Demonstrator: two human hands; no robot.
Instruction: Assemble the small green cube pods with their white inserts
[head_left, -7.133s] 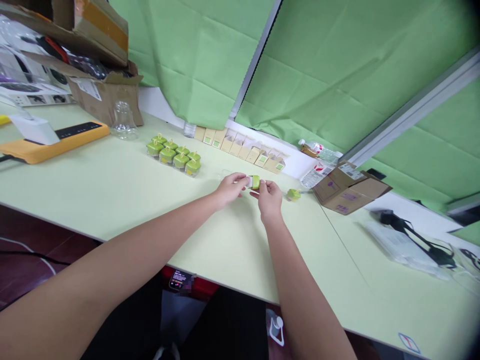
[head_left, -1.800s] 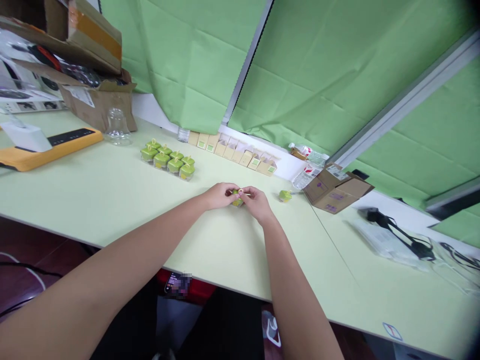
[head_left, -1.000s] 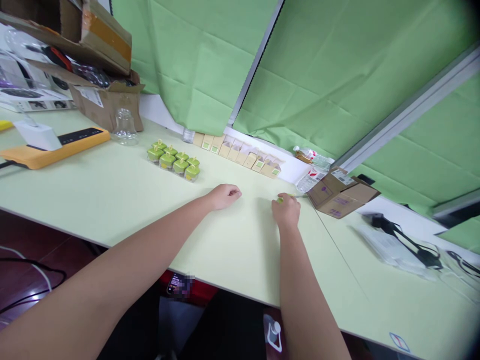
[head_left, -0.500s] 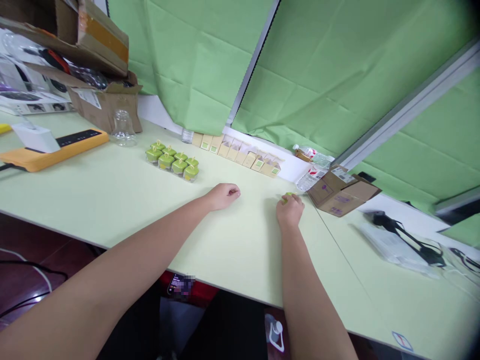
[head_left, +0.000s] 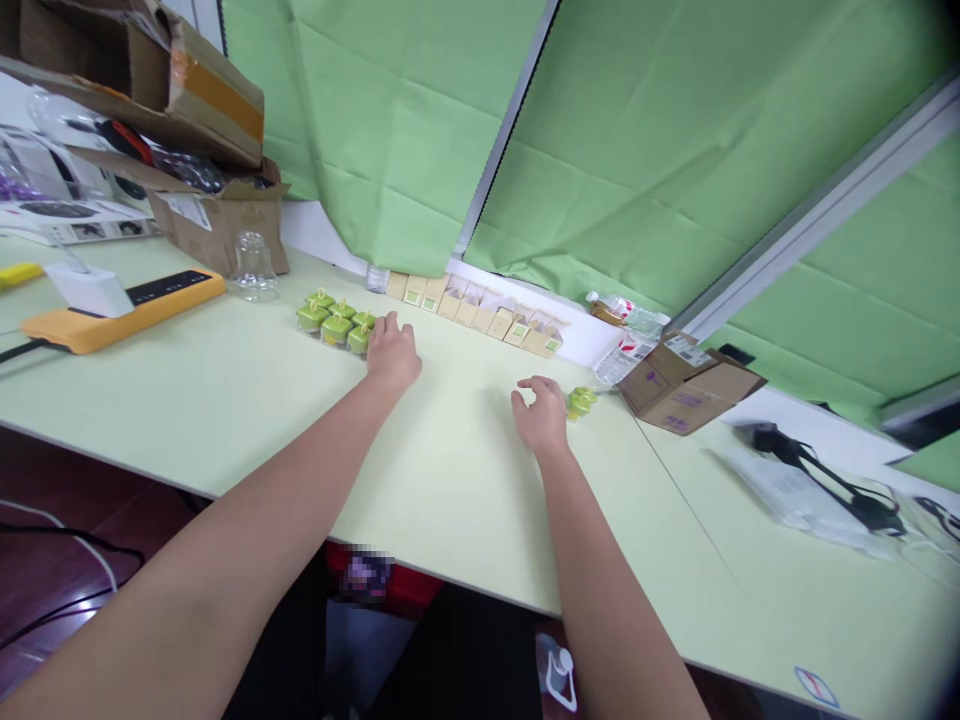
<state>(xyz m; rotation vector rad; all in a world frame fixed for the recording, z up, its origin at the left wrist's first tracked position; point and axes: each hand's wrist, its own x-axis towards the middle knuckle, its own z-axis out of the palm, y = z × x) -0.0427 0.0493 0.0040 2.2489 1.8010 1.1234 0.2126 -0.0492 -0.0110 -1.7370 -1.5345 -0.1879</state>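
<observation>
A cluster of small clear jars with green lids point(head_left: 337, 328) stands in rows on the table, left of centre. My left hand point(head_left: 395, 352) is at the right end of this cluster, its fingers curled down over a jar there, which they mostly hide. Apart from the cluster, green-lidded jars point(head_left: 581, 402) stand close together at the right; their exact number is hard to make out. Just left of them is my right hand point(head_left: 541, 415), with thumb and fingers apart and nothing between them.
Small beige cartons point(head_left: 480, 308) line the wall at the back. Plastic bottles point(head_left: 624, 355) and a cardboard box point(head_left: 682, 385) are at the right. An orange power strip point(head_left: 161, 300), a clear glass vessel point(head_left: 253, 268) and open cardboard boxes point(head_left: 217, 225) occupy the left.
My left hand has moved left and away from me to the jar cluster. My right hand has let go of the green-lidded jars and shifted left, its fingers opening.
</observation>
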